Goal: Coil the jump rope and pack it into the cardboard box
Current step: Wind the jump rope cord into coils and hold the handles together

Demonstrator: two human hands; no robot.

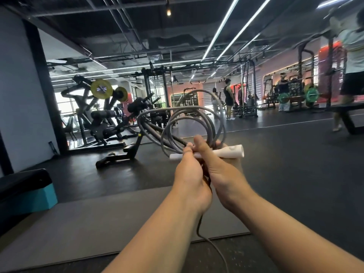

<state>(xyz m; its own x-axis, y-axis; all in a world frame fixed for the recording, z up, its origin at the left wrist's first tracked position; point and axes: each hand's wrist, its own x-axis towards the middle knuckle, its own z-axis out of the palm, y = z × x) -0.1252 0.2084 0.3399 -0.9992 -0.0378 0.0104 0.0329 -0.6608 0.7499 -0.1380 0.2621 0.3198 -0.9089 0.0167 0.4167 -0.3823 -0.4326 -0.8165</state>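
A grey jump rope stands in several loose loops above my hands, held out at chest height. Its white handle lies crosswise and sticks out to the right of my fingers, with a white end showing to the left. My left hand and my right hand are pressed together, both closed on the rope and handle where the loops meet. A free length of rope hangs down between my forearms to the floor. No cardboard box is in view.
A grey mat lies on the dark floor below my arms. A black and teal step box sits at the left. Weight machines stand behind the rope. Several people are at the back, one person close at the right by a bench.
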